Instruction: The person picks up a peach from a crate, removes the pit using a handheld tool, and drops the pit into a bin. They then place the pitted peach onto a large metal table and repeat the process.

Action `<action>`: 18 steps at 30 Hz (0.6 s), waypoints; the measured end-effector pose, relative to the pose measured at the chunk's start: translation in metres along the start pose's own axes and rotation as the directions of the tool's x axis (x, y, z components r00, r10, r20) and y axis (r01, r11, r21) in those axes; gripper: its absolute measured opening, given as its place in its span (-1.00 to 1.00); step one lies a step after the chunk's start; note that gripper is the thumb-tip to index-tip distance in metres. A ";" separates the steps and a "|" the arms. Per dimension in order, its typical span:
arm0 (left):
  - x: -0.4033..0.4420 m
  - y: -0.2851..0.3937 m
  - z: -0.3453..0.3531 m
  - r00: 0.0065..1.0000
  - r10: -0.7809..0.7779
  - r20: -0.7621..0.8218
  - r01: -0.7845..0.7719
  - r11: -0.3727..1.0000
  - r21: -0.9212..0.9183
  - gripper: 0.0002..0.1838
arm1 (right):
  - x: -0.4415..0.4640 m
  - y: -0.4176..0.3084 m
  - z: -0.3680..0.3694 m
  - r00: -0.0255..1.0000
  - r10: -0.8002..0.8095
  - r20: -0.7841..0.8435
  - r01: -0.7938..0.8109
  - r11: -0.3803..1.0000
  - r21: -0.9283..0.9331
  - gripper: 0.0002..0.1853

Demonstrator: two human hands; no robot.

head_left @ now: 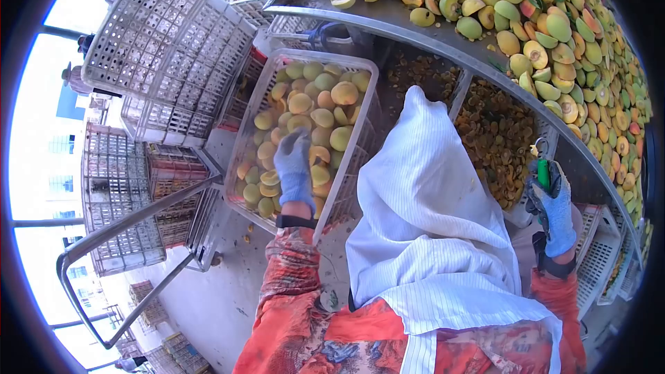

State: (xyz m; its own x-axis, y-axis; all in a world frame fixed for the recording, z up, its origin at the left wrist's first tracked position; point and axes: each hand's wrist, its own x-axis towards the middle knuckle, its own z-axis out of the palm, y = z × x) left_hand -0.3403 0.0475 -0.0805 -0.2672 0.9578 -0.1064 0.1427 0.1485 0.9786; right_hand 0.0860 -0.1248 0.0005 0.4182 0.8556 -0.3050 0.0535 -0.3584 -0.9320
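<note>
My left hand (294,166), in a grey-blue glove, is over a white plastic crate (375,86) heaped with yellow-green peach halves (300,102). Its fingers point down at the fruit and blur a little, so I cannot make out whether they grip a piece. On the right, my gloved right hand (556,201) is closed around the green handle of a pitting knife (543,174), its small curved metal loop pointing up. That hand is beside the front edge of a metal table (388,26), where many cut peach halves (561,48) lie piled.
Under the table edge, a bin holds brown pits and scraps (495,131). Stacked white crates (166,41) and a bent metal rail (138,225) stand at left. More crates (597,256) are at lower right. A striped white cloth (429,201) covers my lap.
</note>
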 end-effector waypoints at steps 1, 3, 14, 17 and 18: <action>0.007 -0.048 -0.037 0.995 -0.031 -0.092 0.040 0.995 0.093 -0.68 | 0.003 0.003 -0.004 0.998 0.048 0.030 -0.046 0.997 -0.060 -0.63; -0.020 -0.092 -0.072 0.994 -0.102 -0.027 0.105 0.983 0.149 -0.48 | 0.011 0.011 -0.005 0.994 0.056 0.098 -0.048 0.995 -0.083 -0.63; -0.012 -0.003 -0.003 0.953 -0.244 0.177 -0.161 0.087 0.983 -0.43 | -0.004 -0.004 -0.004 0.957 -0.289 0.039 0.278 0.865 -0.419 -0.42; 0.011 0.034 0.087 0.802 0.244 0.545 -0.593 0.430 0.681 -0.55 | -0.012 0.003 -0.016 0.978 -0.209 -0.004 0.185 0.874 -0.449 -0.48; 0.009 0.059 0.128 0.712 0.335 0.617 -0.698 0.438 0.567 -0.59 | -0.014 0.004 -0.019 0.974 -0.225 -0.035 0.188 0.881 -0.435 -0.56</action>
State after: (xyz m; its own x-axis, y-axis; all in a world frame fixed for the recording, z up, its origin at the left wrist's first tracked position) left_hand -0.2125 0.0964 -0.0468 0.4456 0.8837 0.1433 0.7896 -0.4634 0.4023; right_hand 0.0981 -0.1451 0.0049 0.4269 0.9007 -0.0803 0.5200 -0.3172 -0.7931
